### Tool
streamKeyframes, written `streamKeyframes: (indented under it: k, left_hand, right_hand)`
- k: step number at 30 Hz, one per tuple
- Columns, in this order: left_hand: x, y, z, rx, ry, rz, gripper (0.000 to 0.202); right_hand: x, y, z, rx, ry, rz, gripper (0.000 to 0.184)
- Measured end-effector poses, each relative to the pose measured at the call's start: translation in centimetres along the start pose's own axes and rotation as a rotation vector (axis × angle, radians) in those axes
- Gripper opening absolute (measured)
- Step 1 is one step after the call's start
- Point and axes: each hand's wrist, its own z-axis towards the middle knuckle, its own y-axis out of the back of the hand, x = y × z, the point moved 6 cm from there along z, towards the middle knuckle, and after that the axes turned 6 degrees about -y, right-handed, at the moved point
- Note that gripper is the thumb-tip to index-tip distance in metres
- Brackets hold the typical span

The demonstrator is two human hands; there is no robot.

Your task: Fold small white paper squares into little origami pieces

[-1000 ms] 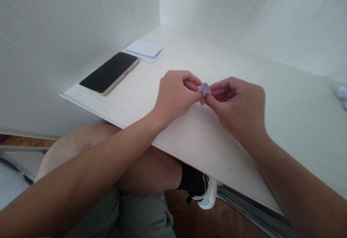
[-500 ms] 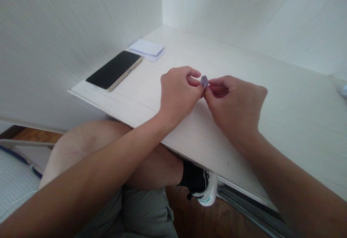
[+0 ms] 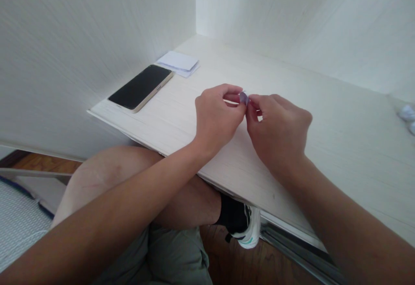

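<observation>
A small folded piece of pale paper (image 3: 244,98) is pinched between my two hands, just above the tabletop. My left hand (image 3: 218,110) grips its left side between thumb and fingers. On the other side, the thumb and fingertips of my right hand (image 3: 279,127) close on its right edge. The fingers hide most of the paper, so its full shape cannot be made out.
A phone (image 3: 142,87) with a dark screen lies at the left of the white tabletop (image 3: 340,155). Behind it sit several folded white papers (image 3: 179,61). Crumpled white pieces (image 3: 407,115) lie at the far right. White panels (image 3: 275,21) rise along the back and left.
The camera view has shifted slightly, bringing more of the crumpled pieces at right into view. My right fingers have changed their pinch a little, and the paper sits at a different angle.
</observation>
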Motion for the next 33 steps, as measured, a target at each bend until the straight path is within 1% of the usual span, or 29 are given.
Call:
streamKeyframes:
  k: [3, 5, 7, 8, 9, 12, 13, 15, 17, 18, 20, 23, 25, 27, 29, 31, 33]
  left_hand:
    - [0.3, -0.4, -0.2, 0.080, 0.039, -0.074, 0.026]
    - [0.6, -0.5, -0.2, 0.175, 0.061, -0.121, 0.039]
    - [0.6, -0.5, -0.2, 0.285, 0.022, -0.139, 0.056]
    - [0.4, -0.4, 0.0, 0.344, -0.043, -0.124, 0.060]
    - [0.0, -0.2, 0.2, 0.402, -0.139, -0.087, 0.057]
    - [-1.0, -0.1, 0.5, 0.602, -0.457, 0.067, 0.030]
    - [-1.1, -0.1, 0.7, 0.649, -0.526, 0.093, 0.025]
    - [-1.0, -0.1, 1.0, 0.709, -0.600, 0.122, 0.018]
    - [-0.7, -0.2, 1.4, 0.722, -0.621, 0.136, 0.011]
    - [-0.5, -0.2, 1.5, 0.709, -0.618, 0.134, 0.008]
    - [-0.1, -0.1, 1.8, 0.647, -0.582, 0.103, 0.004]
    - [0.3, 0.4, 2.3, 0.537, -0.498, 0.026, 0.006]
    - [0.4, 0.7, 2.4, 0.509, -0.466, 0.002, 0.007]
    - [0.4, 0.9, 2.4, 0.506, -0.448, 0.001, 0.007]
    - [0.4, 1.0, 2.4, 0.515, -0.436, 0.010, 0.005]
    - [0.4, 1.1, 2.4, 0.519, -0.433, 0.029, 0.003]
    - [0.4, 1.1, 2.3, 0.519, -0.439, 0.060, 0.003]
  right_hand:
    - [-1.4, -0.1, 0.5, 0.002, -0.001, 0.091, 0.013]
    - [-2.9, -0.4, 0.9, 0.035, -0.044, 0.210, 0.011]
    - [-4.5, -1.1, 1.3, 0.109, -0.127, 0.369, 0.011]
    - [-5.1, -1.6, 1.4, 0.170, -0.172, 0.461, 0.010]
    - [-5.6, -2.2, 1.4, 0.244, -0.214, 0.558, 0.009]
    - [-5.8, -3.8, 1.2, 0.472, -0.299, 0.827, 0.007]
    - [-5.8, -4.0, 1.1, 0.523, -0.315, 0.885, 0.006]
    - [-5.7, -4.1, 1.1, 0.564, -0.329, 0.937, 0.004]
    - [-5.5, -3.8, 1.2, 0.568, -0.302, 0.929, 0.003]
    - [-5.5, -3.7, 1.3, 0.565, -0.287, 0.932, 0.002]
    - [-5.4, -3.4, 1.3, 0.572, -0.279, 0.971, 0.006]
    - [-5.1, -3.4, 1.1, 0.623, -0.302, 1.046, 0.017]
    - [-5.0, -3.4, 0.9, 0.627, -0.291, 1.019, 0.022]
    - [-4.9, -3.2, 0.9, 0.584, -0.234, 0.925, 0.017]
    - [-4.7, -3.0, 0.9, 0.527, -0.131, 0.796, 0.010]
    - [-4.4, -2.8, 1.0, 0.464, -0.033, 0.698, 0.013]
    - [-4.2, -2.6, 1.0, 0.401, 0.035, 0.630, 0.015]
